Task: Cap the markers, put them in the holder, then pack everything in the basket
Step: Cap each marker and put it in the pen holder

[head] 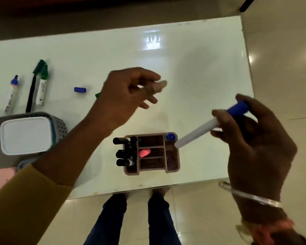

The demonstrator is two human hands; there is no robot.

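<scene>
loose blue cap (80, 89), left arm (69, 142) over basket (60, 126)

A glossy white table (193, 55) stands on pale polished floor tiles (281, 156), which show right of it and before its near edge. Near the table's far edge its top carries a bright patch of reflected light (152, 39). Beyond that edge runs a dark brown band (60, 4); a black bar (245, 4) slants past the far right corner.

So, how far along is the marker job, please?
Done: black markers and a blue marker stand in the holder. In hand: right hand holds a second blue marker, capped, at it. Left: green marker and loose blue cap lie outside; holder not yet in the basket.
</scene>
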